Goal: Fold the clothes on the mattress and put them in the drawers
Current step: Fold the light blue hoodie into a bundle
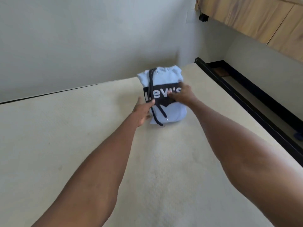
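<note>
Reaching out with both arms over the mattress (pixel 82 128) toward a folded hoodie (pixel 162 95) lying near the far edge, close to the far right corner by the wall. Lying with its long axis running away from the person, dark drawcords (pixel 155 112) trailing down the front toward the near end. Pressing the right hand (pixel 182 94) on top of the bundle, over the right end of the dark logo band, fingers looking fairly straight though blurred, so gripping nothing by the look of it. Touching the bundle's left edge with the left hand (pixel 142 112), palm beside it on the mattress, fingers extended and one fingertip lying across a cord; not closed round anything. Sitting between the two hands, then, with the right one above and the left one alongside, both about equally near. Probably squaring off the last fold or getting ready to lift; needing the left hand slipped under the near-left edge while the right one is holding the top down, lest the fold open. Showing no drawers clearly, only wooden cabinets (pixel 262 22) high at the right.
</note>
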